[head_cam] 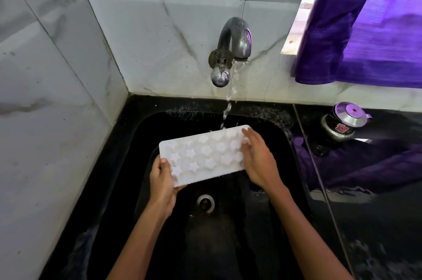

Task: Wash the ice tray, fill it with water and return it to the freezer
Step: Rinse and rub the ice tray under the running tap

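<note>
the white ice tray (203, 155) is held over the black sink (141, 188) at the centre of the frame, under the running tap (235, 39); the left hand (162, 180) grips its lower left corner; the right hand (258, 161) rests on its right end with fingers straight; a small pot (342, 123) stands on the tabletop (376, 211) at the right.

A purple fabric curtain (370, 28) hangs at the window, upper right. Below it, a small lidded steel pot (342, 123) stands on the glossy black surface (376, 188).
</note>
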`<state>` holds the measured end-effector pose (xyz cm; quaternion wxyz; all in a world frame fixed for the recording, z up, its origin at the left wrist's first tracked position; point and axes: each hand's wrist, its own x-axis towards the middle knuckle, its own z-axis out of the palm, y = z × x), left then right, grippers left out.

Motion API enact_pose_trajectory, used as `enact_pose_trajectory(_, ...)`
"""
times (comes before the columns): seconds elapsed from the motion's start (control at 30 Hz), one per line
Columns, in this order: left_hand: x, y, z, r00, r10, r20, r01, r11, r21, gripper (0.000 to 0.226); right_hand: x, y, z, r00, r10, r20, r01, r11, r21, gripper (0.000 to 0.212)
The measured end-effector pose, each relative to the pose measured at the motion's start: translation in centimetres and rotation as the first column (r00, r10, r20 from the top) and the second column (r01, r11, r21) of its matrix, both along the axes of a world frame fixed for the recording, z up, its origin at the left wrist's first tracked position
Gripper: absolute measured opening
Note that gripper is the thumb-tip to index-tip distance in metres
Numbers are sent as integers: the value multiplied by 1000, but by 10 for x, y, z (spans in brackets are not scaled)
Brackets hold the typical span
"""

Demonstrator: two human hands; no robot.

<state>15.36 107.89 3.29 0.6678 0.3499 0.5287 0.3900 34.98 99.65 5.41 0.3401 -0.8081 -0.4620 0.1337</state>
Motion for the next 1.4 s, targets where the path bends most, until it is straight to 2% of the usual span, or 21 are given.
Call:
enact_pose_trajectory(0.07,3,2,4,1000,25,12,-25,1000,6,32,-12,11,1,968,77,237,-41,987,-154,57)
enact_pose_trajectory(0.17,2,9,9,997,71,8,-71,997,28,34,-23,15,1,906,176,385,-98,972,-215,65)
enact_pose_trajectory(0.3,-5,18,11,990,138,-16,-137,988,66,33,-27,7,-5,844,418,337,-337,901,-273,58)
enact_pose_trajectory(0.4,-7,14,8,991,133,-12,-132,990,58,34,-16,9,-1,886,365,287,-295,920,-259,56)
enact_pose_trajectory(0.53,0,3,5,992,128,16,-128,991,32,34,-15,23,7,919,280,278,-184,927,-327,65)
enact_pose_trajectory(0.77,-3,15,11,985,174,19,-175,983,48,34,-42,19,7,873,436,221,-408,899,-162,62)
enact_pose_trajectory(1.0,4,17,5,995,97,14,-97,995,37,34,-15,25,10,898,290,330,-178,927,-330,78)
enact_pose_trajectory(1.13,29,19,8,999,25,27,-26,998,50,32,-32,32,13,818,445,366,-342,886,-313,71)
enact_pose_trajectory(1.23,41,22,9,998,41,57,-44,998,43,33,-35,27,11,758,523,389,-431,850,-303,67)
enact_pose_trajectory(1.3,42,28,8,994,70,81,-73,997,26,35,-22,24,10,783,496,376,-404,864,-299,64)
enact_pose_trajectory(1.4,42,32,6,993,57,99,-60,998,24,34,-1,24,14,860,374,349,-266,910,-318,71)
